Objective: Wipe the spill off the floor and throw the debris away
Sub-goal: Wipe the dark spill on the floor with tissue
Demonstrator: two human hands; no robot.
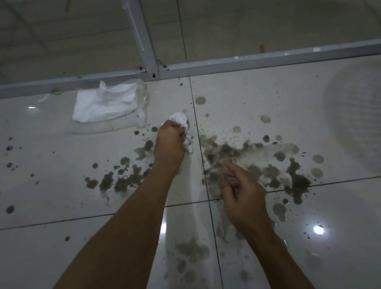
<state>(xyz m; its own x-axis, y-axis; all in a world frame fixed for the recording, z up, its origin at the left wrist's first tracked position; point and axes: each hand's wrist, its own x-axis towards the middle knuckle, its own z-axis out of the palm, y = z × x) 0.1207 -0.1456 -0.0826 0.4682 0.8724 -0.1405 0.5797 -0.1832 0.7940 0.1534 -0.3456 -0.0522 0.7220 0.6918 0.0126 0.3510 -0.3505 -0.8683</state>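
A dark muddy spill [227, 155] is spattered in blotches across the glossy white floor tiles [49, 245]. My left hand [170, 142] grips a crumpled white tissue [180, 119] near the middle of the spill, close to the tile seam. My right hand [239, 191] hovers over the right part of the spill with fingers loosely curled and nothing in it. A pack of white tissues [105, 103] in clear plastic wrap lies on the floor just beyond my left hand.
A metal frame rail [271, 60] runs across the floor behind the spill, with an upright post [138, 26] rising from it. A pale ribbed round object [373, 117], blurred, sits at the right edge. More blotches [190, 251] lie near my arms.
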